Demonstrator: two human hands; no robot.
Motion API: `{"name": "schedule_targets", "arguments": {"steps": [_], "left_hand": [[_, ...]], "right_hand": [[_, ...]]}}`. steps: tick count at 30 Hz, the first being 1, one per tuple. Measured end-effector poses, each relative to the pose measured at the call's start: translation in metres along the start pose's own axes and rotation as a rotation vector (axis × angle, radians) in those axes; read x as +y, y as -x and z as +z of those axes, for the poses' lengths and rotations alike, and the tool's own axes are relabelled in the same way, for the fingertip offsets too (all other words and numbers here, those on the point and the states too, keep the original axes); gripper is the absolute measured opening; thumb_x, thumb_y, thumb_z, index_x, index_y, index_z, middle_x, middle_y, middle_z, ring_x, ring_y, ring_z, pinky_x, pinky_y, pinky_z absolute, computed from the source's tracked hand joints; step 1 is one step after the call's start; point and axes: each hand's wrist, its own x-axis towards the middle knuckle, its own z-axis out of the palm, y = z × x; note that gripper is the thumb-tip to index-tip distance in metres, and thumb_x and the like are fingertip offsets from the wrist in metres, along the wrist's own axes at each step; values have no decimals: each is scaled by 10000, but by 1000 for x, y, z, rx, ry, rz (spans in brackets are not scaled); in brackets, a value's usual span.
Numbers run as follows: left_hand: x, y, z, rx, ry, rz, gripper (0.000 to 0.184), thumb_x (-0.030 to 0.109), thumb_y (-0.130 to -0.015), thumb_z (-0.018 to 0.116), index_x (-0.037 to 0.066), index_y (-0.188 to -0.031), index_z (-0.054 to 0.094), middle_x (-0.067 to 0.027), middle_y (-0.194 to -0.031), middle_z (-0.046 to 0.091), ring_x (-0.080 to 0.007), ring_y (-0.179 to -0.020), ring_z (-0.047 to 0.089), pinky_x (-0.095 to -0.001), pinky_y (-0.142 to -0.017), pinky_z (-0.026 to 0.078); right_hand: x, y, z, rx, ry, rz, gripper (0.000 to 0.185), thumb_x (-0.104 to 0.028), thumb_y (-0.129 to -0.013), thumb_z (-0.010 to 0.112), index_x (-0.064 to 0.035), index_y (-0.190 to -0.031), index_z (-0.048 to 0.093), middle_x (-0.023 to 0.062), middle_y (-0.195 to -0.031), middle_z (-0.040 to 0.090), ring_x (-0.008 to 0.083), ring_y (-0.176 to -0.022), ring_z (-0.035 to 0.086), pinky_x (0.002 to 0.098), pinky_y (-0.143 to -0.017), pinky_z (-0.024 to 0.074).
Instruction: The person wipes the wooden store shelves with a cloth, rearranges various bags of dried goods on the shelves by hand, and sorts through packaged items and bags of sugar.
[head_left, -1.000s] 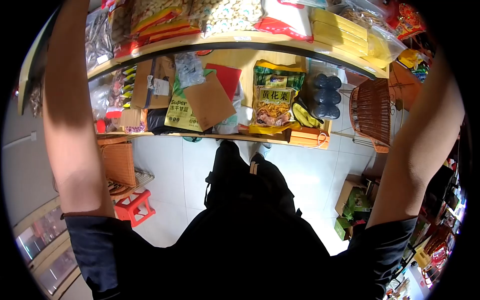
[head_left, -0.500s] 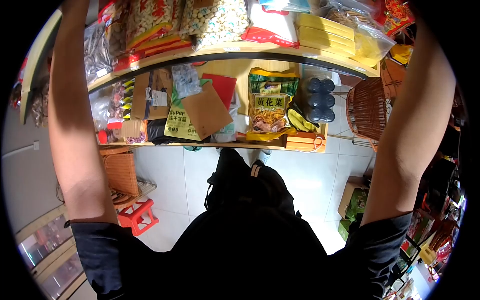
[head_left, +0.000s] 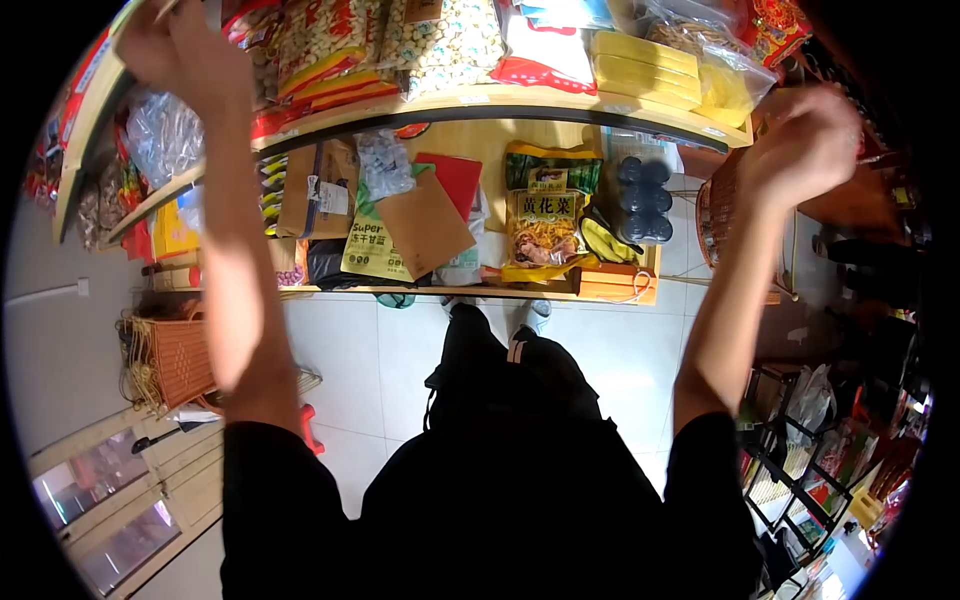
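Note:
My left hand point(head_left: 188, 58) is raised at the upper left, beside the end of the upper shelf. Its fingers are bent together at the picture's edge, and what they pinch, if anything, I cannot make out. On the other side my right hand point(head_left: 808, 148) hangs in the air right of the shelf's end, slightly blurred. Its fingers are curled into a loose fist with nothing showing in them. Nearest to it are a clear bag of yellow goods point(head_left: 735, 85) and a wicker basket point(head_left: 718, 215). Bags of white-and-blue sweets point(head_left: 440, 50) and yellow packs point(head_left: 645, 70) lie between the hands.
The upper shelf edge point(head_left: 560, 112) curves across in front of me. Below it, a lower shelf holds a dried-food bag point(head_left: 545, 215), a brown cardboard piece point(head_left: 428, 225) and black round containers point(head_left: 645, 200). A woven basket point(head_left: 175, 355) is at left, a black rack point(head_left: 800, 450) at right.
Both hands have come down and back into view from beyond the top edge, with the elbows bending. Both forearms have moved inward, and the view has shifted slightly.

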Motion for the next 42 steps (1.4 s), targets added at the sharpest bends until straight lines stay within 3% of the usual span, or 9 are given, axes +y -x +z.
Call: {"name": "schedule_targets", "arguments": {"steps": [2,4,7,14,19,26,27,31,42], "left_hand": [[-1,71,-18,66,244,53,195,64,-824,570,-18,-986,500,-77,-964,534,-173,-866,512,-318,-797,443],[9,164,-36,-67,220,-483,245,31,-799,565,16,-1033,493,-63,-992,524,-147,-873,482,-288,-832,416],[7,308,-45,-438,209,-887,267,1,-807,554,51,-1066,512,-55,-1028,538,-154,-927,528,-302,-845,440],[14,500,-45,-1044,39,-1435,532,220,-801,643,5,-1237,424,-200,-1130,563,-299,-1040,569,-372,-870,460],[4,551,-41,-1189,-78,-1639,715,320,-768,671,-15,-1312,349,-280,-1225,533,-368,-1140,538,-387,-946,426],[-15,606,-34,-1267,-115,-1641,710,224,-760,643,-20,-1352,336,-205,-1174,561,-266,-1043,564,-323,-868,452],[-12,603,-31,-1192,71,-1587,466,229,-744,663,-36,-1116,574,-172,-1062,644,-289,-999,608,-369,-873,448],[-10,602,-29,-1072,242,-1725,331,199,-731,680,-15,-980,641,-126,-1000,655,-249,-942,605,-356,-855,448],[-37,574,-36,-1184,208,-1947,748,502,-797,645,-92,-1232,518,-213,-1211,574,-270,-1106,551,-350,-927,401]], "right_hand": [[-17,89,-5,-104,1,670,160,-76,-856,450,6,-836,586,79,-630,550,155,-492,496,265,-488,413],[8,182,-24,-375,56,1143,125,-72,-869,508,-7,-858,615,20,-669,551,84,-545,486,229,-482,396],[38,305,-54,-601,-5,1418,223,-67,-813,549,13,-1017,590,30,-697,597,106,-576,511,250,-539,437],[51,401,-72,-1003,524,1251,465,-231,-783,608,7,-1178,543,268,-993,640,334,-901,646,429,-758,504],[33,395,-69,-1181,695,1186,455,-257,-806,596,-73,-1212,503,233,-1072,593,445,-999,572,489,-891,460],[22,395,-65,-1280,880,1188,480,-165,-797,566,-115,-1262,454,232,-1215,502,409,-1171,458,490,-987,386],[21,398,-65,-1255,899,1191,476,-170,-798,567,-118,-1256,449,219,-1225,494,395,-1191,438,482,-1000,371],[14,403,-65,-1219,896,1178,470,-176,-799,569,-119,-1249,447,220,-1240,483,397,-1205,427,505,-990,366],[2,384,-65,-1250,511,987,414,-141,-774,603,-162,-1185,561,107,-1192,541,312,-1180,458,487,-1007,312]]}}
